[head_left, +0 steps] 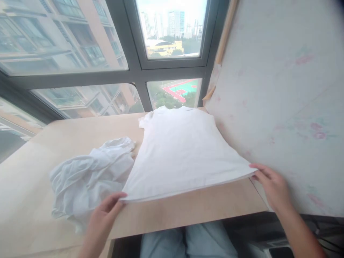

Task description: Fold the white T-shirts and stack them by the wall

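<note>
A white T-shirt (pixel 180 150) lies spread flat on the light wooden table (pixel 80 129), collar toward the window and hem toward me. My left hand (pixel 103 215) pinches the hem's left corner between thumb and fingers. My right hand (pixel 271 182) grips the hem's right corner at the table's right edge, fingers closed on the fabric. Both hands rest low on the tabletop.
A crumpled white garment (pixel 88 175) lies on the table, left of the T-shirt. A wall with a faded floral pattern (pixel 282 100) stands close on the right. Large windows (pixel 107 53) run behind the table. My jeans-clad legs (pixel 188 240) are under the front edge.
</note>
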`<state>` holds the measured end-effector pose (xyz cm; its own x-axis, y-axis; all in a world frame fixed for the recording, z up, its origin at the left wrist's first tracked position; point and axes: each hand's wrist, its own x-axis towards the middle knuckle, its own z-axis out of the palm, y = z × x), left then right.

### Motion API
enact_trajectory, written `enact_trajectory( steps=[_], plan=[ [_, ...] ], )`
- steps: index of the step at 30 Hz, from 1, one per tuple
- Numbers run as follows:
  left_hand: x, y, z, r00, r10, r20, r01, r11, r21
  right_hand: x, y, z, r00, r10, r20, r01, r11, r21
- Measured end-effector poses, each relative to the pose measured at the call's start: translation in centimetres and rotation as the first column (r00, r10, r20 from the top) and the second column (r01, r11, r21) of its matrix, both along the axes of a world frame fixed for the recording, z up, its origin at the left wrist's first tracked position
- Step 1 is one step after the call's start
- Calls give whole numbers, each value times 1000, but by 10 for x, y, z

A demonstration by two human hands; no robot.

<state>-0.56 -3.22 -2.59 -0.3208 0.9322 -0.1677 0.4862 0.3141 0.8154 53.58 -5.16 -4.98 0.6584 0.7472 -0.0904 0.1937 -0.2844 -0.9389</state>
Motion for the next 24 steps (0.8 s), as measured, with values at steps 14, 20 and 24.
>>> enact_trajectory(
  steps=[14,20,24],
  plan=[
    [-5,-76,-67,1000,12,11,-10,984,-179,9,-65,-84,985,171,-25,-170,928,-332],
    [-1,-85,-55,999,47,-27,-52,971,-232,13,-81,-84,959,253,126,-188,905,-383],
    [-10,-95,-64,995,79,-62,-91,968,-234,10,-91,-79,947,249,205,-158,912,-377]
  ],
)
